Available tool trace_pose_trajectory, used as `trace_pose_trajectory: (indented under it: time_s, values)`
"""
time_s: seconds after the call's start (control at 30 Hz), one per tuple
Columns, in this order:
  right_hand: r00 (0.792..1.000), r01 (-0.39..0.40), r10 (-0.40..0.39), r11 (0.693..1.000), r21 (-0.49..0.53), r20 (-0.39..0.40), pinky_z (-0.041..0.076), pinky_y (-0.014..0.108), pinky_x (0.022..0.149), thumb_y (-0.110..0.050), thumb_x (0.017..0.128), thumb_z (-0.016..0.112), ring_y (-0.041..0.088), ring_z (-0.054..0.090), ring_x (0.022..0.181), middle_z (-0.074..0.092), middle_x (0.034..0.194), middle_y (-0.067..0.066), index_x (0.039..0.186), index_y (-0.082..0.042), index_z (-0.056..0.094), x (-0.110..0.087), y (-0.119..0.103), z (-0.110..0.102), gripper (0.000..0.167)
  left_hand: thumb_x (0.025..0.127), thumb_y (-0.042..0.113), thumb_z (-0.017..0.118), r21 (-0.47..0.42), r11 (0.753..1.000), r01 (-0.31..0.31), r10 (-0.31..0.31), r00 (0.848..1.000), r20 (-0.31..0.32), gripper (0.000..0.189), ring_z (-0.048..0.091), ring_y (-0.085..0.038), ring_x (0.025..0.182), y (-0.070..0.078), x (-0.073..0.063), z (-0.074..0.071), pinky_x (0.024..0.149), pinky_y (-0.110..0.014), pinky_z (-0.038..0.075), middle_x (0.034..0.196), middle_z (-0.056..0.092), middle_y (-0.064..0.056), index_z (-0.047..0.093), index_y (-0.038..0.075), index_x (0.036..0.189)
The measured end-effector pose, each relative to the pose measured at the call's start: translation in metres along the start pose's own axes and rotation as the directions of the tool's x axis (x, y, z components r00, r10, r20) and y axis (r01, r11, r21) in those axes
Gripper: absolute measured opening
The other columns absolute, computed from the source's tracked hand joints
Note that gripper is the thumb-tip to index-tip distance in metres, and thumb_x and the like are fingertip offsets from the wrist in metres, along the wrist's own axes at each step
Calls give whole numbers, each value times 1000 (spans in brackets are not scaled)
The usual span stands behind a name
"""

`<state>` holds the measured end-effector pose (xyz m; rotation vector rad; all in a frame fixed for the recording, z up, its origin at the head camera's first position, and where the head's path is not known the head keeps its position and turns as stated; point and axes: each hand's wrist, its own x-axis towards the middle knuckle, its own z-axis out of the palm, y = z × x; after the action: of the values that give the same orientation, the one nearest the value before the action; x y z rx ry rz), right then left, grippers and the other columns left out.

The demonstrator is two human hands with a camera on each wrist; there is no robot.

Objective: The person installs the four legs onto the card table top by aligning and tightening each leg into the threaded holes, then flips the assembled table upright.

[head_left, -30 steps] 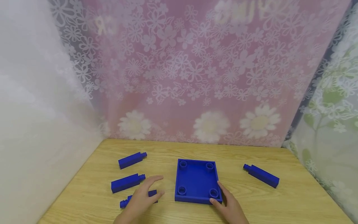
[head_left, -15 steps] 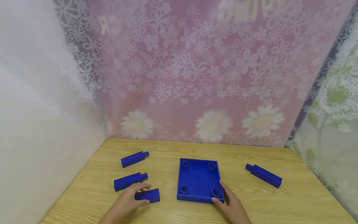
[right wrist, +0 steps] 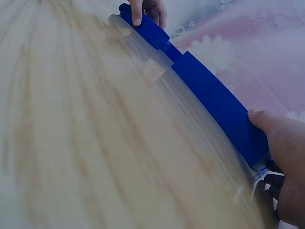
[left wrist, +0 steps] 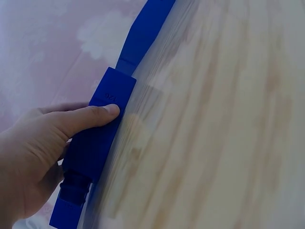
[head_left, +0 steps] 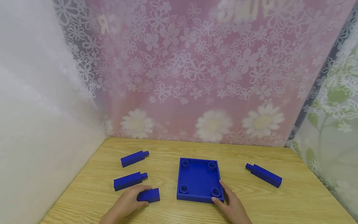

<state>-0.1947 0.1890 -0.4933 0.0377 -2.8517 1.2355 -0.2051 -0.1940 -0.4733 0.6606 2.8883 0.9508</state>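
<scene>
My left hand [head_left: 130,197] grips a blue square-sided leg [head_left: 149,195] lying on the table left of centre. In the left wrist view the thumb presses on this leg's [left wrist: 93,145] stamped side, and its threaded end points down toward the wrist. A shallow blue square tabletop [head_left: 198,179] lies with its hollow side up, a round socket in each corner. Around its near right corner my right hand [head_left: 233,205] holds on, thumb at the front rim and a finger along the right side. In the right wrist view that hand's lower fingers are in shadow.
Two more blue legs, a farther one [head_left: 134,159] and a nearer one [head_left: 128,181], lie on the left. Another leg [head_left: 264,175] rests right of the tabletop. A flowered curtain [head_left: 195,77] hangs behind the wooden table [head_left: 165,149].
My left hand has drawn back from above the near left leg to its left end, and its fingers have closed round it. The right hand stays at the tabletop's corner.
</scene>
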Motion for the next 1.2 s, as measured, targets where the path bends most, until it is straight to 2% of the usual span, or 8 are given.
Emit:
trace_pose_trajectory:
  time_s: [0.33,0.53,0.63,0.87,1.0,1.2]
  values:
    - [1000,-9,9,1000,0,-2,29,58,97,-58,79,61,44,31,125,34,139,25,142,-7,33,0,-2,-2,86,77,24,74,77,996,-39,41,999,-19,41,52,-29,109,1,3,1,88,-47,43,115,60,-4,63,16,115]
    - [1000,-5,5,1000,8,-2,29,57,98,-57,79,61,43,31,125,35,139,24,142,-7,34,-1,-1,-1,85,78,27,73,98,994,-57,62,997,-52,42,55,-25,105,7,8,-3,85,-45,45,113,60,-2,62,16,118]
    - [1000,1,-1,1000,11,-2,29,57,97,-56,79,61,43,31,125,35,138,25,142,-6,34,-1,-1,-1,85,78,27,73,87,995,-58,64,995,-70,43,54,-26,106,12,14,-6,84,-47,45,114,60,-1,62,17,118]
    - [1000,-2,2,1000,21,-1,28,57,98,-58,78,62,42,31,126,35,139,23,142,-7,34,0,3,1,86,77,26,74,96,993,-63,73,992,-105,44,54,-28,109,22,29,-9,91,-50,40,115,61,0,61,15,118]
    - [1000,-3,3,1000,22,-2,28,57,98,-58,77,62,42,31,126,35,139,23,142,-7,34,0,3,2,87,77,24,75,88,995,-49,61,989,-137,44,56,-27,105,28,37,-10,88,-48,43,113,62,-3,61,14,118]
    - [1000,-10,10,1000,17,-4,28,57,97,-58,78,62,43,31,125,35,139,24,142,-7,34,0,2,1,87,79,26,74,22,999,-40,43,986,-162,45,57,-24,103,34,54,-12,83,-42,47,112,61,-4,58,16,119]
